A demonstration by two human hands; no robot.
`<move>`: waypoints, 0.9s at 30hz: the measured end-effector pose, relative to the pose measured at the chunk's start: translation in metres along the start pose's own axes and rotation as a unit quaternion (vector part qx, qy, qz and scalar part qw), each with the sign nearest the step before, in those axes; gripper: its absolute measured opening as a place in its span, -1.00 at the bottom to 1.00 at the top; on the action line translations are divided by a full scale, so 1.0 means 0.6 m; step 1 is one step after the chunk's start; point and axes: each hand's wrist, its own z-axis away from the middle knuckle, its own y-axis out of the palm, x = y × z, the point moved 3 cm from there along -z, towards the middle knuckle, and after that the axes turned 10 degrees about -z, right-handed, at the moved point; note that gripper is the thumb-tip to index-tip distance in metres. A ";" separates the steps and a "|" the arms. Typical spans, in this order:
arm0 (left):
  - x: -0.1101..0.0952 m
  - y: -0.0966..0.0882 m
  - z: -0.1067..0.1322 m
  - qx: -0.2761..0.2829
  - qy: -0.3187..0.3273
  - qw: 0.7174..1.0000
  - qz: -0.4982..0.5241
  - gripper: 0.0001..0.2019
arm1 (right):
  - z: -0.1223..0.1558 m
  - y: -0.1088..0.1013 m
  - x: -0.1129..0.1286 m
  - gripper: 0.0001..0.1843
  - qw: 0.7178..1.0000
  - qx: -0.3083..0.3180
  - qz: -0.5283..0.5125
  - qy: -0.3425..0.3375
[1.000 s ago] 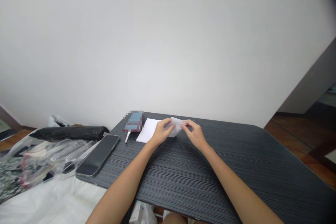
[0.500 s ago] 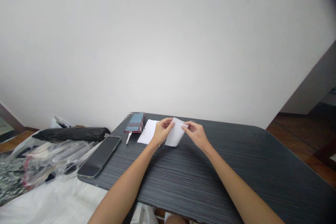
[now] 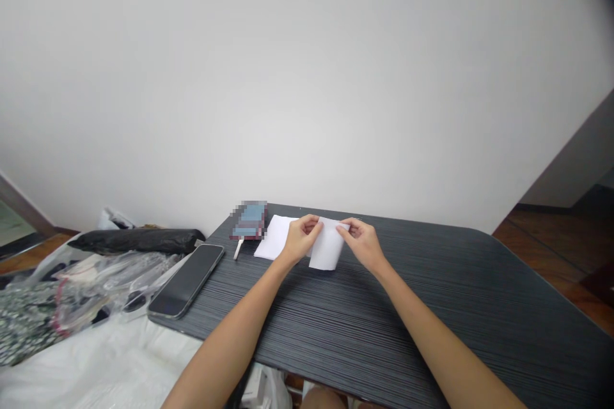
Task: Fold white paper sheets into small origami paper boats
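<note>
Pinches a white paper piece (image 3: 326,249) by its top edge with both hands, at the 12 o'clock end of the dark striped counter (image 3: 432,313). Grips the top left corner with the left hand (image 3: 301,238), with thumb and fingers (image 3: 314,228) closed tight on the sheet. Grips the top right corner with the right hand (image 3: 364,244), closed on it the same way. Holds the paper tilted up off the surface, lower edge hanging toward 6 o'clock, touching or just above the counter; cannot tell which. Just at 9 o'clock of the held piece: a second white sheet (image 3: 273,238), flat on the counter, partly hidden behind the left hand. At 9 o'clock of that sheet: a blurred-out small box-like item (image 3: 249,220), with a short white stick (image 3: 238,249) just at its 6 o'clock. Farther toward 8 o'clock: a dark phone (image 3: 187,280), screen up, lying at the counter's left edge. Beyond that edge at 9 o'clock: a long black bundle (image 3: 137,240), clear plastic bags (image 3: 96,278) near it at 7 o'clock, and white sheeting (image 3: 96,364) below those. Plain white wall (image 3: 307,77) behind at 12 o'clock; wooden floor (image 3: 547,236) at 3 o'clock.
</note>
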 end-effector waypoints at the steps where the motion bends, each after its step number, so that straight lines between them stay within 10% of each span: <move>1: 0.000 0.000 0.000 0.001 0.002 1.000 -0.002 -0.79 | 0.000 0.000 0.000 -0.74 1.000 0.000 -0.005 0.005; 27: -0.004 -0.005 -0.001 -0.011 -0.073 0.996 0.050 -0.76 | -0.001 -0.002 0.013 -0.74 1.000 -0.001 -0.024 0.011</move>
